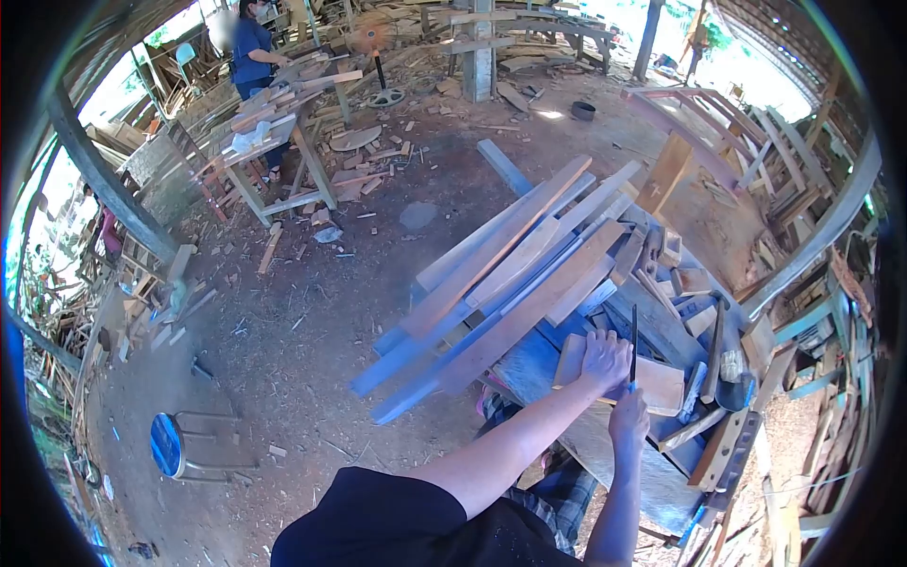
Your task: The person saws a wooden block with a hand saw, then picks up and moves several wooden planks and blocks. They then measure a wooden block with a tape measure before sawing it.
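Observation:
My left hand (606, 362) presses down on a short wooden board (663, 386) on the workbench, its fingers bent toward the board's far edge. Closed around a handle, my right hand (629, 418) holds what looks like a handsaw (634, 342), seen nearly edge-on as a long, thin dark blade. The blade points away from me and crosses the board just right of my left hand. Whether its edge has cut into the wood is too fine to tell. Right of the board lies a hammer-like tool (715, 348) with a long handle, among wood offcuts.
Long planks (510, 274) are stacked on the bench's left and jut past its edge. A stool (168, 444) with a blue seat stands on the floor at left. Farther off, a person (253, 52) stands by another wood-covered table (312, 156). A post (480, 71) rises behind.

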